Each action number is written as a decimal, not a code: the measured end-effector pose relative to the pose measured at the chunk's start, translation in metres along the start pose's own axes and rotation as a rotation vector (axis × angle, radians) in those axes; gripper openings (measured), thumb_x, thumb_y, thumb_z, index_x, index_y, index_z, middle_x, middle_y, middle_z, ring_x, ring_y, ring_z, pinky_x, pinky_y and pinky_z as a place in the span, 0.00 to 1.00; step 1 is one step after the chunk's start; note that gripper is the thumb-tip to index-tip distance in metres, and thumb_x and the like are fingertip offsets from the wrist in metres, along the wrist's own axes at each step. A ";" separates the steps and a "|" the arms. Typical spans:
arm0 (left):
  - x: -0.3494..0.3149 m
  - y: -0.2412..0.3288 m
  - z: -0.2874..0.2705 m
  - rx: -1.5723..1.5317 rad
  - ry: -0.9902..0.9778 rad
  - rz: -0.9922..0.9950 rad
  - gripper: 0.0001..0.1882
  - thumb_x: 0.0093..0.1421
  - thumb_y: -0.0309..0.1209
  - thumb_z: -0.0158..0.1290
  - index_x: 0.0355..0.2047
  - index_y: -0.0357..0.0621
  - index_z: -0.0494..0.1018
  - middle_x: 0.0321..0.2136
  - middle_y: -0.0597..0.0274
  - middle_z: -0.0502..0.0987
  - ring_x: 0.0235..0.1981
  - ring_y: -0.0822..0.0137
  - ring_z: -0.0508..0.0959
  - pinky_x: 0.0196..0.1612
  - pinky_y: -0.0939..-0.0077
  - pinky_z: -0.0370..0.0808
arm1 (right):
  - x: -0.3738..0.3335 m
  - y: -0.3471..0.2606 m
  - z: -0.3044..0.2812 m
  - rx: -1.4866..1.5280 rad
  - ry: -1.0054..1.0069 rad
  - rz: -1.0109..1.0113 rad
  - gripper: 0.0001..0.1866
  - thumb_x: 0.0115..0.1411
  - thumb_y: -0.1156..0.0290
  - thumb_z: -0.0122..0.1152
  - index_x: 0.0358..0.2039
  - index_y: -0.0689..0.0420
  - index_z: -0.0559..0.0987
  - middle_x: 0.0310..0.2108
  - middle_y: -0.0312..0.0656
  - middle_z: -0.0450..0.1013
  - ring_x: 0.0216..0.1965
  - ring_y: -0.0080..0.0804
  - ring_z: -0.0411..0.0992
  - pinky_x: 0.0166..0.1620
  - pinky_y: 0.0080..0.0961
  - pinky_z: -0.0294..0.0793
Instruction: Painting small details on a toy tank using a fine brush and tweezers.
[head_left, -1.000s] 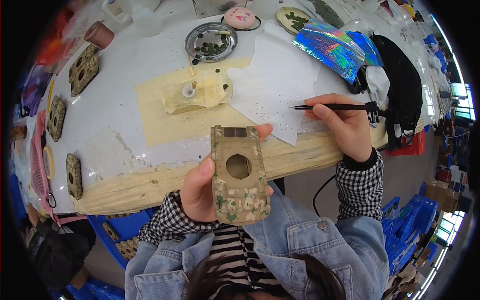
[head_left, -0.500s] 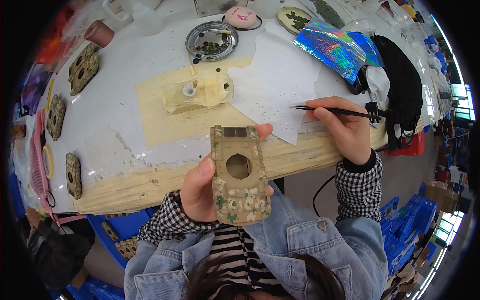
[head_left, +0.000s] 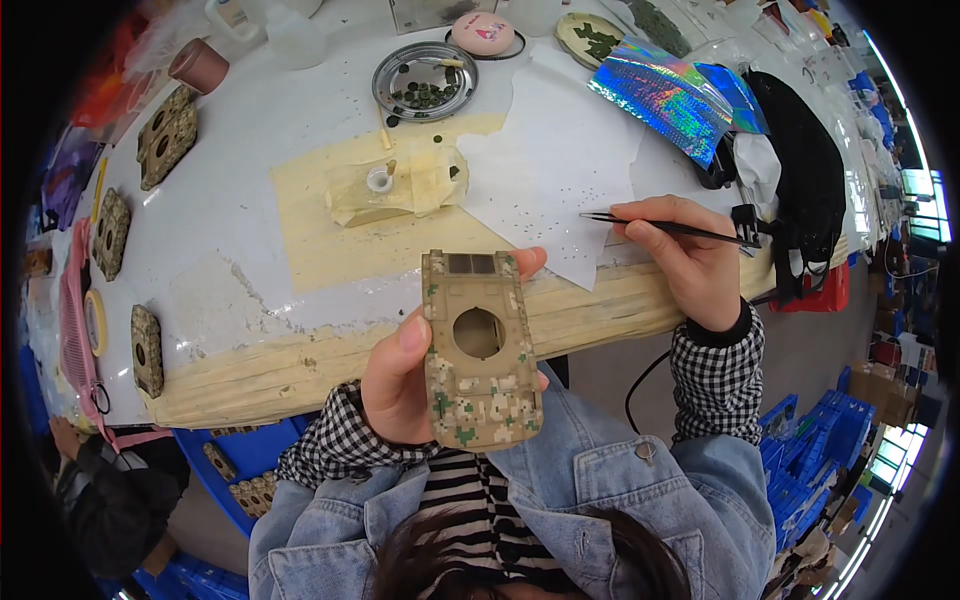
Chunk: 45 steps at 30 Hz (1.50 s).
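My left hand (head_left: 398, 378) is closed around a model tank hull (head_left: 482, 390) in tan, green and brown pixel camouflage, held in front of the table edge. A round hole opens in the middle of its upper face, and a dark grille lies at its far end. In my right hand (head_left: 692, 262) a pair of black tweezers (head_left: 688, 229) is pinched, tips pointing left. Those tips hover over white paper (head_left: 545, 190) scattered with tiny pale specks. Whether they grip a speck is too small to tell. My left fingers are partly hidden beneath the hull.
Several camouflaged hulls (head_left: 147, 350) stand along the table's left side. A taped block (head_left: 395, 200) holds a small white cup. Behind it sits a metal dish (head_left: 425, 82) of small dark green parts. Shiny foil (head_left: 665, 95) and a black bag (head_left: 800, 170) lie at the right.
The tweezers' tips have shifted very slightly, with the right hand almost still. The left hand and hull stay in place. At the far left, another person's arm has moved a little.
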<state>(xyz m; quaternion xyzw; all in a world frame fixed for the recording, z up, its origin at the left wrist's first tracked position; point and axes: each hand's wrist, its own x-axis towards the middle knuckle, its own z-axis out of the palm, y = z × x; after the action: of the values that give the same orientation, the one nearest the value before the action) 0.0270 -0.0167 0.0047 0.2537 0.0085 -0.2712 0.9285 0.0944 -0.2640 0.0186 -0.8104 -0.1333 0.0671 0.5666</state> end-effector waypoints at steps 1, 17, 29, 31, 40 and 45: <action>0.000 0.000 0.000 -0.003 0.002 0.001 0.49 0.54 0.57 0.46 0.62 0.31 0.44 0.61 0.25 0.33 0.33 0.57 0.80 0.32 0.72 0.79 | 0.000 0.000 0.000 -0.002 -0.003 0.001 0.08 0.56 0.78 0.59 0.36 0.65 0.79 0.33 0.41 0.77 0.34 0.22 0.73 0.39 0.16 0.72; -0.001 0.000 0.001 -0.019 0.002 -0.001 0.49 0.54 0.57 0.45 0.62 0.31 0.43 0.61 0.25 0.33 0.34 0.58 0.80 0.33 0.73 0.79 | 0.000 0.000 0.000 0.106 0.039 0.076 0.09 0.58 0.77 0.57 0.38 0.67 0.78 0.33 0.42 0.76 0.35 0.23 0.74 0.40 0.16 0.73; 0.001 0.000 0.003 -0.032 0.011 0.002 0.47 0.55 0.56 0.44 0.62 0.31 0.44 0.62 0.27 0.37 0.33 0.58 0.80 0.33 0.72 0.79 | -0.005 -0.008 0.001 0.019 0.101 -0.033 0.08 0.56 0.78 0.59 0.37 0.65 0.79 0.33 0.43 0.77 0.33 0.25 0.75 0.39 0.19 0.74; 0.000 0.000 0.004 -0.046 0.019 0.008 0.46 0.56 0.56 0.43 0.62 0.31 0.44 0.62 0.28 0.38 0.33 0.58 0.80 0.33 0.72 0.79 | -0.005 -0.013 0.002 -0.145 0.081 -0.193 0.08 0.53 0.79 0.61 0.36 0.64 0.79 0.32 0.43 0.77 0.32 0.27 0.75 0.37 0.20 0.74; -0.002 0.003 -0.009 -0.141 -0.219 -0.012 0.40 0.60 0.49 0.42 0.64 0.39 0.42 0.65 0.49 0.42 0.60 0.59 0.60 0.53 0.58 0.71 | -0.013 -0.041 0.021 -0.490 -0.014 -0.591 0.16 0.43 0.76 0.68 0.36 0.62 0.80 0.29 0.44 0.76 0.30 0.35 0.74 0.31 0.25 0.72; -0.005 0.006 -0.007 -0.149 -0.229 -0.014 0.41 0.60 0.49 0.42 0.64 0.38 0.42 0.65 0.50 0.41 0.60 0.60 0.60 0.53 0.59 0.71 | -0.012 -0.044 0.026 -0.549 -0.030 -0.685 0.18 0.43 0.76 0.68 0.38 0.63 0.78 0.29 0.45 0.76 0.28 0.38 0.74 0.31 0.27 0.73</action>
<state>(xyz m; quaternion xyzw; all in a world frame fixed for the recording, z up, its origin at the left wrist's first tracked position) 0.0267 -0.0065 0.0020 0.1514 -0.0756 -0.3037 0.9376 0.0703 -0.2304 0.0500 -0.8388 -0.4153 -0.1507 0.3180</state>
